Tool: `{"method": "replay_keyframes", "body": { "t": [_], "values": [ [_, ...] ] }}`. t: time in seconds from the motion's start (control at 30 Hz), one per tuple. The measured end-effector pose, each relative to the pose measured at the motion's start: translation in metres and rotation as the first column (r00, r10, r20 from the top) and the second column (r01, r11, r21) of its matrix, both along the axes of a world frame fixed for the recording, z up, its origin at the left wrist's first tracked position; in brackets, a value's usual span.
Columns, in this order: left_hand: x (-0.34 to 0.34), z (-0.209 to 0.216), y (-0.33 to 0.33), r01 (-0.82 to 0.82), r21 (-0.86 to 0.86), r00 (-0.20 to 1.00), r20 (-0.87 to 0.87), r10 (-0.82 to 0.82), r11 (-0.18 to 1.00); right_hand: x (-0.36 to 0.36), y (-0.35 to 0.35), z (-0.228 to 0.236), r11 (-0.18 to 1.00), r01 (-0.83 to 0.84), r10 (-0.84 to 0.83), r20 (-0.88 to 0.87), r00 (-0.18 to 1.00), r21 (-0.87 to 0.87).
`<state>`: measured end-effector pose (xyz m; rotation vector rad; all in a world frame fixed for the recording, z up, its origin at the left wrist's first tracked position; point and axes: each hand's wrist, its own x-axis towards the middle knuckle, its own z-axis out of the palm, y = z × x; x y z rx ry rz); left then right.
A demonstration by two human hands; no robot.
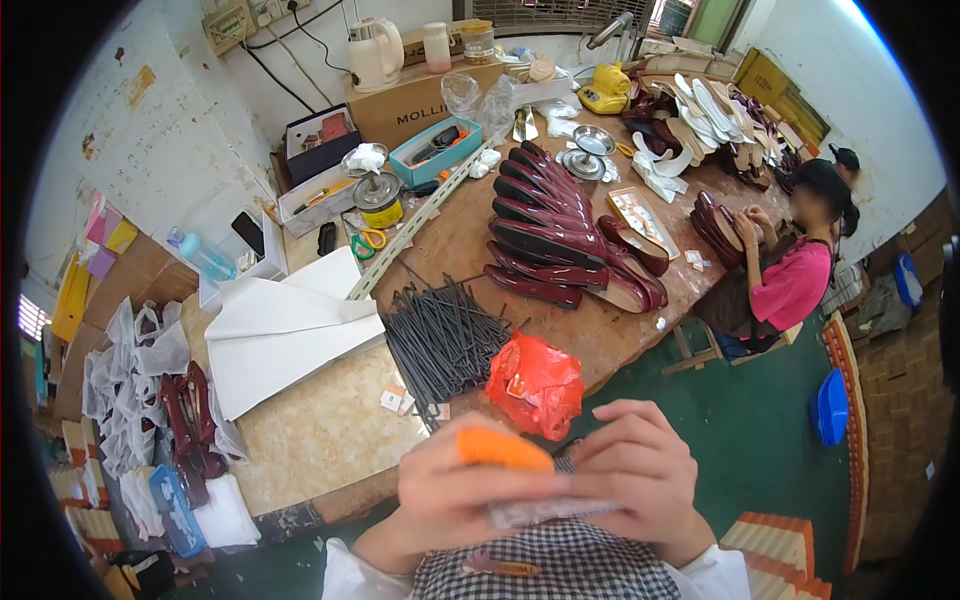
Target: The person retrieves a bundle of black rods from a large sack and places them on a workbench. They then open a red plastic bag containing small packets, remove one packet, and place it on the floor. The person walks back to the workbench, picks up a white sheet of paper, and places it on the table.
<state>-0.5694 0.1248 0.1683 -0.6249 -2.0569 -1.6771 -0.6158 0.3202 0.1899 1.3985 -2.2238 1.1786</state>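
In front of my checked apron, both hands are together. My left hand (450, 490) is closed, with an orange cover (503, 450) over one finger. My right hand (640, 470) is closed too, its fingers bent inward. Between them lies a thin, pale, flat piece (550, 513), pinched from both sides; motion blur hides its exact kind. Just beyond the hands, a crumpled red plastic bag (540, 380) sits at the table edge with small printed labels in it. Left of it is a heap of thin dark grey sticks (445, 325).
Glossy dark red shoes (545, 235) stand in a row on the worktable. White sheets (290, 330) and green-yellow scissors (368, 243) lie at left. A co-worker in a pink top (790, 285) handles shoes at right. Bagged shoes (190, 420) lie far left.
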Motion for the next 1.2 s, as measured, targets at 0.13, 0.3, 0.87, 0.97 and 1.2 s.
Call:
{"method": "replay_keyframes", "body": {
  "t": [0.13, 0.3, 0.87, 0.97, 1.2],
  "values": [
    [-0.005, -0.008, 0.003, -0.072, 0.044, 0.994, 0.086, 0.068, 0.996, -0.005, -0.002, -0.018, 0.999, 0.041, -0.041, 0.029, 0.999, 0.001],
    [-0.007, -0.021, -0.001, -0.032, 0.004, 0.999, 0.043, 0.032, 0.999, -0.003, -0.005, -0.022, 0.992, 0.122, -0.122, -0.035, 0.992, 0.018],
    [-0.007, -0.03, 0.005, -0.162, -0.027, 0.983, 0.078, 0.164, 0.986, -0.003, -0.009, -0.02, 0.98, 0.197, -0.197, 0.122, 0.973, 0.016],
    [-0.006, -0.031, 0.006, -0.179, -0.083, 0.981, 0.054, 0.184, 0.98, -0.004, -0.007, -0.027, 0.98, 0.199, -0.198, 0.062, 0.978, -0.016],
    [-0.011, -0.024, 0.011, -0.182, -0.034, 0.97, 0.155, 0.186, 0.983, -0.004, -0.004, -0.029, 0.975, 0.224, -0.224, -0.008, 0.975, -0.008]
  ]
}}
